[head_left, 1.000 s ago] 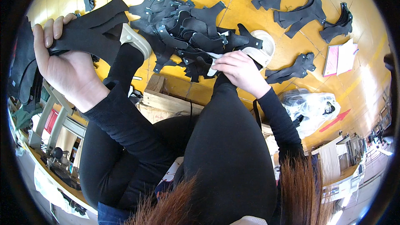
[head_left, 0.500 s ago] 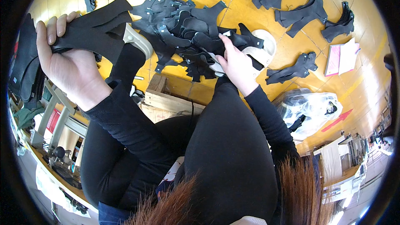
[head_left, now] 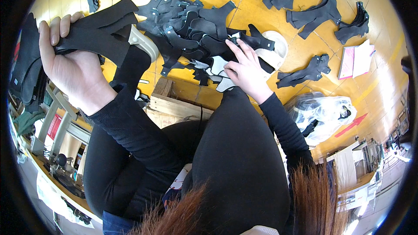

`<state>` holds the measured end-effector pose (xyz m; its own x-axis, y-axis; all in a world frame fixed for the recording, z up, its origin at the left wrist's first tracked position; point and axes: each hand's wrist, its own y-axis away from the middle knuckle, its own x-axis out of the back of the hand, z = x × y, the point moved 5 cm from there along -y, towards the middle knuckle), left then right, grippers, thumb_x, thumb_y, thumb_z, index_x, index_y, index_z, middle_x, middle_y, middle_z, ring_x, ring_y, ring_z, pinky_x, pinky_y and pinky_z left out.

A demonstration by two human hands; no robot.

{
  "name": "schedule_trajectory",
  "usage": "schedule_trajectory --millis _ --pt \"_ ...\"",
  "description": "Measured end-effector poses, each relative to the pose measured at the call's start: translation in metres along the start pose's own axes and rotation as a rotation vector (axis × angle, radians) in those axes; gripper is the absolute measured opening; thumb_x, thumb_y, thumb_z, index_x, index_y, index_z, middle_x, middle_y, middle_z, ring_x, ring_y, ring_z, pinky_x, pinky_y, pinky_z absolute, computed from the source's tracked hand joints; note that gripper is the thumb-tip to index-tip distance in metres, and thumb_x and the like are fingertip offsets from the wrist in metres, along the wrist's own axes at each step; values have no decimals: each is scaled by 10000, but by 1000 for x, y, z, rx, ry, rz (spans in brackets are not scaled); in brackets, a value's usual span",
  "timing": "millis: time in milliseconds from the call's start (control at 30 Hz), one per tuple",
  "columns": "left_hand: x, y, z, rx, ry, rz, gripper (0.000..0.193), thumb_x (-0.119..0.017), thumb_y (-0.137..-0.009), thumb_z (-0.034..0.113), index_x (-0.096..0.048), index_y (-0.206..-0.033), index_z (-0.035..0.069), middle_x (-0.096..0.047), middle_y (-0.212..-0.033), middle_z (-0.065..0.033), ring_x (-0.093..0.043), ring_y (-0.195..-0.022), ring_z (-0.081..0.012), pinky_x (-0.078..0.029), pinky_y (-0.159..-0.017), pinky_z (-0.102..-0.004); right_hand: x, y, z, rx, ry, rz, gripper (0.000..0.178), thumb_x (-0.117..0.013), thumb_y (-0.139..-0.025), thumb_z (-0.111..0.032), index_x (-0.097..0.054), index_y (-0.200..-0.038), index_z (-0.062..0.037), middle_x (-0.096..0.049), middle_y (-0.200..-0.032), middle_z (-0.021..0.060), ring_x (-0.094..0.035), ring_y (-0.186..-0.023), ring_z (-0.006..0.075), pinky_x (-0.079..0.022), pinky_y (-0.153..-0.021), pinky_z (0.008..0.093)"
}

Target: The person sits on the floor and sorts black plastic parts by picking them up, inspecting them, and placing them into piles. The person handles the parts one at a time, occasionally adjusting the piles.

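Observation:
Raised at the left, my left hand (head_left: 72, 61) is closed round several flat black cut fabric pieces (head_left: 98, 30), whose forked ends fan out to the right. More black pieces (head_left: 26, 69) hang down beyond its fingers at the left rim. My right hand (head_left: 247, 67) is over the heap of black pieces (head_left: 187, 30) on the floor, its index and middle fingers stretched onto the heap's right side. Its thumb is apart from them, by a piece with its pale grey side showing (head_left: 220, 66). Whether the fingertips pinch any piece is hard to see.
Bundles of black pieces (head_left: 315, 11) lie on the yellow floor at the upper right. Nearby are a pink pad with white paper (head_left: 355, 61) and a clear plastic bag (head_left: 324, 117). A wooden crate (head_left: 178, 104) is before my legs. Pale shoes (head_left: 146, 45) flank the heap.
My right hand has shifted slightly and its fingers have spread. More of the pale grey piece now shows beside the thumb. My left hand has stayed nearly still.

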<state>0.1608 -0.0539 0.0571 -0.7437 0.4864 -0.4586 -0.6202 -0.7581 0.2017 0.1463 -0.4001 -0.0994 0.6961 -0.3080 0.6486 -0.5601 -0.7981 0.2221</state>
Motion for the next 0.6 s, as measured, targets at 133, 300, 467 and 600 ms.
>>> schedule_trajectory --millis 133,300,467,600 --pt "0 0 0 1 13 -6 52 -568 -985 67 -532 -949 76 -453 -709 1 -453 -715 -154 -427 -884 -396 -1 -7 -2 52 49 -44 72 -725 -775 -149 -690 -808 -96 -570 -1338 76 -486 -1283 277 -325 -1131 476" --pt "1 -1 0 13 23 -24 49 -568 -986 68 -530 -955 76 -451 -709 2 -456 -716 -153 -427 -886 -395 -2 1 -6 103 -2 -36 111 -679 -847 -108 -684 -957 -97 -699 -976 34 -663 -967 208 -441 -1028 407" --pt "0 0 -4 13 17 2 57 -567 -985 68 -522 -950 73 -450 -712 2 -455 -718 -151 -424 -890 -393 -15 3 11 -166 -227 -40 336 -695 -844 -119 -616 -1170 -97 -659 -808 63 -657 -776 249 -516 -745 363" --pt "0 0 -2 12 6 5 64 -574 -980 60 -519 -949 68 -451 -716 4 -454 -718 -147 -424 -890 -390 -14 -6 7 -227 -86 -61 531 -724 -814 -153 -544 -1311 -104 -611 -908 78 -619 -827 268 -489 -771 384"
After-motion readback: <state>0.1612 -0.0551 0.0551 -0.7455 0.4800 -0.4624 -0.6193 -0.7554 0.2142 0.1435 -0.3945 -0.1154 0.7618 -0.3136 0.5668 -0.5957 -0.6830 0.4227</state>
